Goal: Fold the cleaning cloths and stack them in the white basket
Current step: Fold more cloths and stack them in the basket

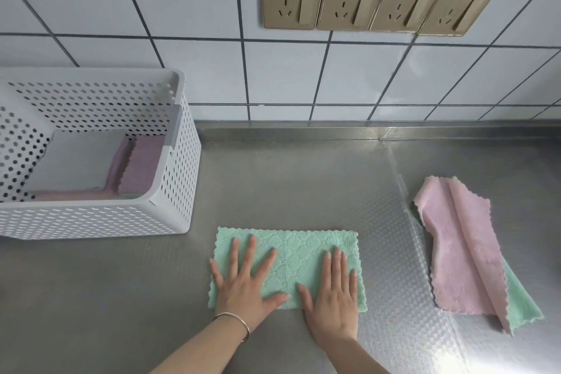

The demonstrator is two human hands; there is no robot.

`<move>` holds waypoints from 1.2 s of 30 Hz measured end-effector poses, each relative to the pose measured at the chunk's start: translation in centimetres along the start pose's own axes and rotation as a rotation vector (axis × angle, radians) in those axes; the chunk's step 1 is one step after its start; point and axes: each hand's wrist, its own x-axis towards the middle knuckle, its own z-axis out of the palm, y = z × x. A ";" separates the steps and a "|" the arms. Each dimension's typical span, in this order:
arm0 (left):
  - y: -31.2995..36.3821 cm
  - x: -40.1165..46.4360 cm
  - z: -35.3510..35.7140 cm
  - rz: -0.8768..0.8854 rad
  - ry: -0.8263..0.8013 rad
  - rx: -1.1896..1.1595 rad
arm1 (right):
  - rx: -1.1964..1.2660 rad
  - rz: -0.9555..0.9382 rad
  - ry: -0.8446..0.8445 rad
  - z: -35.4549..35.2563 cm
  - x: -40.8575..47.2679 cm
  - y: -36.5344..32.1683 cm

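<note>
On the steel counter (303, 179), the left hand (243, 279) and right hand (332, 291) press flat, fingers spread, on the folded green cloth (291, 252). Beside it, left, stands the white basket (170, 191); pink cloth (461, 252) lies right.

A: What is cut off or covered?

B: The white basket (170, 209) is cropped by the left edge. The folded cloths (141, 164) inside are partly screened by its wall, so their number cannot be told.

A: And to the right?

B: A green cloth (522, 304) is mostly buried under the pink cloth (461, 252); only its fringe is seen. Both forearms are clipped by the bottom edge.
</note>
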 end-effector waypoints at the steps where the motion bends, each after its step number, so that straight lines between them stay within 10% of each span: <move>1: 0.0 0.0 -0.2 -0.005 -0.012 -0.004 | 0.027 0.029 0.010 -0.1 0.1 0.2; 11: 1.7 2.4 -2.4 0.377 -0.065 0.191 | 0.747 0.497 0.075 -5.4 2.2 3.1; 19: 1.7 3.5 -3.0 0.379 -0.155 0.207 | 0.699 0.593 -0.236 -7.3 2.7 4.1; 26: 2.7 3.3 -3.9 0.334 -0.181 0.134 | 0.572 0.380 -0.060 -7.6 1.2 2.8; 36: 5.1 0.5 -10.2 -0.084 0.085 -0.912 | 0.331 -0.225 0.273 -7.6 -0.3 -5.7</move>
